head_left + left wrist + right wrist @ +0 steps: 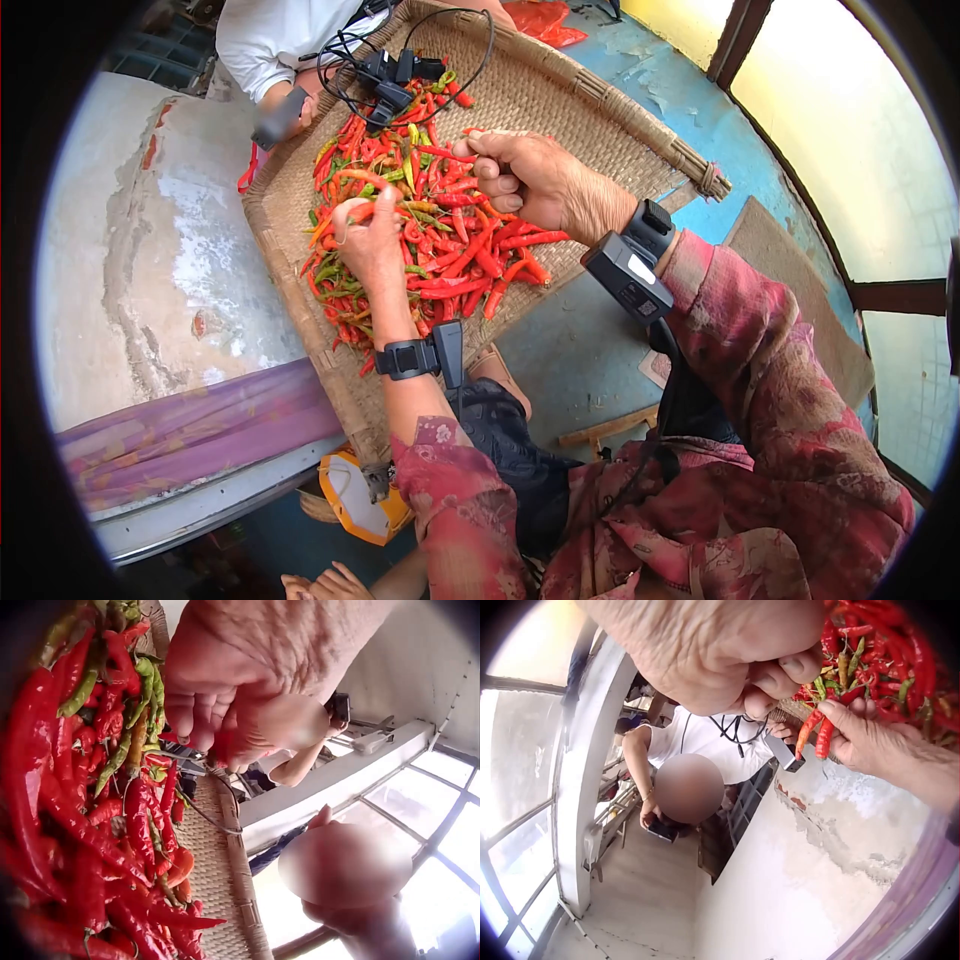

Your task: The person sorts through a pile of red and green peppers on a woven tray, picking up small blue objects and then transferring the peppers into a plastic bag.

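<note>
pinched in my left hand, two chilies hang over the heap in the woven tray as my right hand pinches another chili, though a slackening thumb could let one slip among the rest.

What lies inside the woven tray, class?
In the woven tray, red and green chili peppers lie piled, with black devices towards the far end. Whatever lies beneath the pile is covered.

left hand grips orange-red chilies | right hand over woven tray
</note>
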A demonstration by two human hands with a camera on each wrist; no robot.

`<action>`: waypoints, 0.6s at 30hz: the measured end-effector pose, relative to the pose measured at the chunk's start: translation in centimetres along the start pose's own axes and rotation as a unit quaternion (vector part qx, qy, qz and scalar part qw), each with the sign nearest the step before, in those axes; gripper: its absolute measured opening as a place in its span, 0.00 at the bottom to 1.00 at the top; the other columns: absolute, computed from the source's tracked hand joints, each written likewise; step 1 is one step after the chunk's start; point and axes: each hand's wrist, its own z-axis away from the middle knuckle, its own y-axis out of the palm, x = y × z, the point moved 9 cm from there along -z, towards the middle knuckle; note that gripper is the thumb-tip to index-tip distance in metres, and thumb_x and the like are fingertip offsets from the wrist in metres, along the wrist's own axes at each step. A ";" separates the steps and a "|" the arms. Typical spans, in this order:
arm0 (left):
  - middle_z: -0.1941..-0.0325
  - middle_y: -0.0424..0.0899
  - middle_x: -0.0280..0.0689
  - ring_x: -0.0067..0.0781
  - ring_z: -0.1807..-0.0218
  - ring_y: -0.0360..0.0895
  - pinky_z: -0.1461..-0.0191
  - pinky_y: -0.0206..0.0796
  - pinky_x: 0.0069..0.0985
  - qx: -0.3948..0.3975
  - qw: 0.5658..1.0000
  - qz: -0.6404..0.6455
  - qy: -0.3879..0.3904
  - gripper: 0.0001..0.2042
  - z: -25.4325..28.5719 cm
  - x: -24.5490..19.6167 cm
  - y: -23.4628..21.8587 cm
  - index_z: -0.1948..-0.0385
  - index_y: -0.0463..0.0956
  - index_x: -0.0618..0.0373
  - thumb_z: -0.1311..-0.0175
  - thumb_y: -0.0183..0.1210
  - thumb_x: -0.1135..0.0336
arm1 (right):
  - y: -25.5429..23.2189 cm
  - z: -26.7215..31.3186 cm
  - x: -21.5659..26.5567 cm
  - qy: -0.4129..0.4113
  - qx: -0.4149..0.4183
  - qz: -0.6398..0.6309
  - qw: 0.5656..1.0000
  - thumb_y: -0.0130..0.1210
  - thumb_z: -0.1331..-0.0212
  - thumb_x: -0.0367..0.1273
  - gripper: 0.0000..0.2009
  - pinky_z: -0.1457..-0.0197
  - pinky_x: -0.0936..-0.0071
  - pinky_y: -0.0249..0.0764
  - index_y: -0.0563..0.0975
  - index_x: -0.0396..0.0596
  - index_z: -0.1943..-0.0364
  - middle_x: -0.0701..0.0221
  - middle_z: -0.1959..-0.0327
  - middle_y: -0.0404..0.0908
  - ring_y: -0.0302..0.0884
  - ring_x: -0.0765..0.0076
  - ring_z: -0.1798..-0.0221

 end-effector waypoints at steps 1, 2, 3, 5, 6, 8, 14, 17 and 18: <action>0.74 0.75 0.37 0.23 0.78 0.73 0.72 0.68 0.22 -0.042 0.998 0.026 -0.031 0.17 -0.4 1.1 -1.3 0.60 0.67 0.63 0.49 0.63 0.68 | 0.0 0.0 -0.1 0.003 -0.001 0.002 1.000 0.41 0.36 0.34 0.09 0.85 0.86 0.43 0.71 0.45 0.64 0.83 0.84 0.60 0.47 0.86 0.85; 0.71 0.75 0.38 0.25 0.75 0.74 0.69 0.69 0.23 -0.083 0.993 0.053 -0.061 0.20 -1.0 2.4 -2.7 0.56 0.64 0.63 0.48 0.62 0.68 | -0.1 0.0 -0.1 0.004 -0.001 0.003 1.000 0.41 0.36 0.34 0.09 0.85 0.86 0.43 0.71 0.45 0.64 0.83 0.84 0.60 0.47 0.86 0.85; 0.71 0.75 0.38 0.25 0.75 0.74 0.69 0.69 0.23 -0.083 0.993 0.053 -0.062 0.20 -1.5 3.2 -3.2 0.56 0.64 0.63 0.48 0.62 0.68 | -0.1 0.0 -0.1 0.004 -0.001 0.003 1.000 0.41 0.36 0.34 0.09 0.85 0.86 0.43 0.71 0.45 0.64 0.83 0.84 0.60 0.47 0.86 0.85; 0.62 0.74 0.42 0.31 0.69 0.74 0.63 0.69 0.24 -0.160 0.985 -0.043 0.037 0.25 -1.7 2.5 -5.4 0.50 0.59 0.62 0.47 0.61 0.69 | 0.0 0.0 -0.1 0.000 0.001 0.008 1.000 0.41 0.36 0.34 0.09 0.85 0.86 0.43 0.71 0.45 0.63 0.83 0.84 0.60 0.47 0.86 0.85; 0.62 0.74 0.42 0.31 0.69 0.74 0.63 0.69 0.24 -0.159 0.986 -0.045 0.036 0.25 -1.2 2.1 -5.3 0.50 0.59 0.62 0.47 0.61 0.69 | 0.0 0.0 -0.2 0.001 0.000 0.006 1.000 0.41 0.36 0.34 0.09 0.85 0.86 0.43 0.71 0.45 0.63 0.83 0.84 0.60 0.47 0.86 0.85; 0.58 0.72 0.43 0.36 0.63 0.74 0.58 0.69 0.28 -0.135 0.931 -0.261 0.219 0.24 1.4 -4.0 -2.9 0.49 0.61 0.60 0.48 0.60 0.71 | 0.1 -0.2 -0.2 0.005 0.006 0.007 1.000 0.41 0.36 0.34 0.09 0.85 0.86 0.44 0.70 0.46 0.64 0.83 0.84 0.60 0.47 0.87 0.85; 0.62 0.75 0.46 0.43 0.57 0.73 0.54 0.65 0.35 0.326 0.807 -0.466 0.160 0.13 7.0 0.4 5.6 0.66 0.74 0.59 0.53 0.61 0.66 | 0.6 -0.4 -0.8 0.008 0.011 0.007 1.000 0.41 0.36 0.35 0.09 0.85 0.86 0.44 0.70 0.47 0.64 0.84 0.84 0.60 0.47 0.87 0.85; 0.61 0.75 0.47 0.46 0.56 0.72 0.52 0.65 0.35 0.333 0.749 -0.546 0.172 0.14 8.1 1.2 5.9 0.66 0.74 0.61 0.53 0.61 0.65 | 0.8 -0.2 -0.7 0.006 0.008 0.017 1.000 0.41 0.36 0.35 0.09 0.85 0.86 0.44 0.70 0.47 0.64 0.84 0.84 0.60 0.47 0.87 0.85; 0.62 0.75 0.47 0.46 0.56 0.72 0.52 0.66 0.36 0.332 0.744 -0.554 0.170 0.14 8.0 1.1 5.9 0.66 0.74 0.62 0.53 0.61 0.66 | 0.7 -0.2 -0.7 0.005 0.008 0.017 1.000 0.41 0.36 0.35 0.09 0.85 0.86 0.44 0.70 0.47 0.64 0.84 0.84 0.60 0.47 0.87 0.85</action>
